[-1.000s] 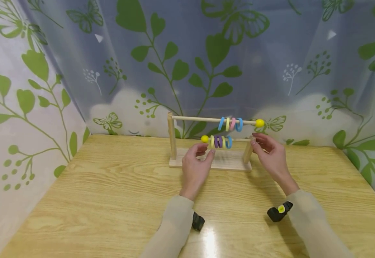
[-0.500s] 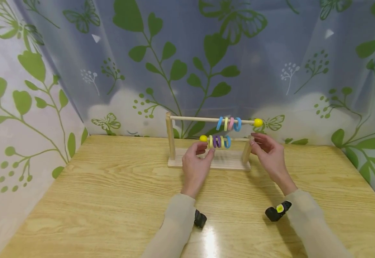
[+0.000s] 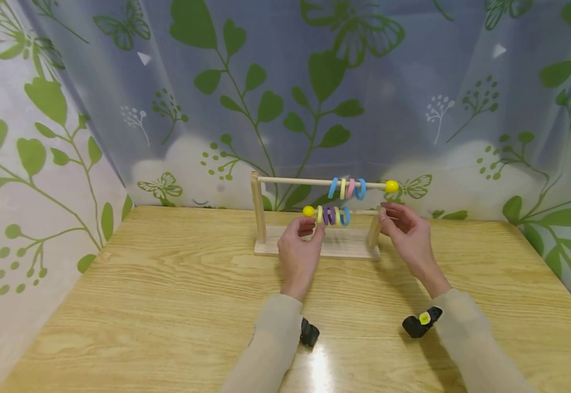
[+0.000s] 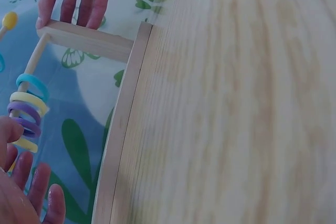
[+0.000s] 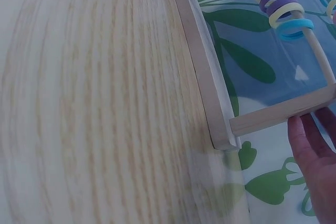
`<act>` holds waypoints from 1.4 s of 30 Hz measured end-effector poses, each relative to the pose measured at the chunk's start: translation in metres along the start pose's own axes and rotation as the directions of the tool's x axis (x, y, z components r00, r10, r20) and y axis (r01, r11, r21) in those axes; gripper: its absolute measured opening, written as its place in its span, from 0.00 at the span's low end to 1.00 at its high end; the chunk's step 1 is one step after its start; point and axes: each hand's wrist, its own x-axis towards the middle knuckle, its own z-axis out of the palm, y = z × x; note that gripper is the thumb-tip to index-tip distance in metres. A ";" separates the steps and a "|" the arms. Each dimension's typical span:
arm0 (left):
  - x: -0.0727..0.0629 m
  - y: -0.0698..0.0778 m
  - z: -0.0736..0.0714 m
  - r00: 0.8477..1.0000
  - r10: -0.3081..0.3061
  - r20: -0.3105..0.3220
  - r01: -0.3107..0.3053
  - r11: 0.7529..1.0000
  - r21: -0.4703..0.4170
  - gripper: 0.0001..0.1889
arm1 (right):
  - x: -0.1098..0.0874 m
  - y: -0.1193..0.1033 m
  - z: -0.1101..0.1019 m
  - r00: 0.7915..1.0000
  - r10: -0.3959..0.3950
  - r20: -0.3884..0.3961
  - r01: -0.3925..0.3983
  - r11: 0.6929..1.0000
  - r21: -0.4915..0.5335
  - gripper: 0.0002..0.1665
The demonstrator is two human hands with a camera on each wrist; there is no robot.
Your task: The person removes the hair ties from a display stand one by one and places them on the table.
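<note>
A wooden ring stand [image 3: 334,250] has a tall left post carrying an upper rod and a short right post [image 3: 374,232] carrying a lower rod. Yellow, purple and blue rings [image 3: 333,216] hang on the lower rod, which ends at the left in a yellow ball [image 3: 308,211]. My left hand [image 3: 299,252] pinches the leftmost yellow ring [image 4: 26,144] between thumb and index finger; its other fingers spread below, and the contact is partly hidden. At the short post's top, my right hand [image 3: 410,240] grips the wood, its fingers [image 5: 304,140] against the outer side.
Blue, yellow and pink rings [image 3: 346,189] hang on the upper rod, whose right end bears another yellow ball [image 3: 392,186]. The stand sits near the back edge of the wood-grain table [image 3: 177,305]. A leaf-patterned curtain [image 3: 275,98] hangs close behind.
My left thumb has edged up closer to the leftmost yellow ring. My right hand stays on the short post. The head view has shifted slightly, while the rings keep their places on the rods.
</note>
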 end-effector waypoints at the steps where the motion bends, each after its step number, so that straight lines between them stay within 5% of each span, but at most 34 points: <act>1: 0.000 0.000 0.000 1.000 0.001 -0.004 -0.001 1.000 0.001 0.09 | 0.000 0.000 0.000 1.000 0.000 -0.001 0.000 1.000 -0.002 0.23; 42: 0.002 0.003 -0.002 0.995 0.026 -0.096 -0.025 1.000 0.010 0.07 | 0.000 -0.001 -0.001 0.999 0.035 0.009 -0.035 0.999 -0.029 0.25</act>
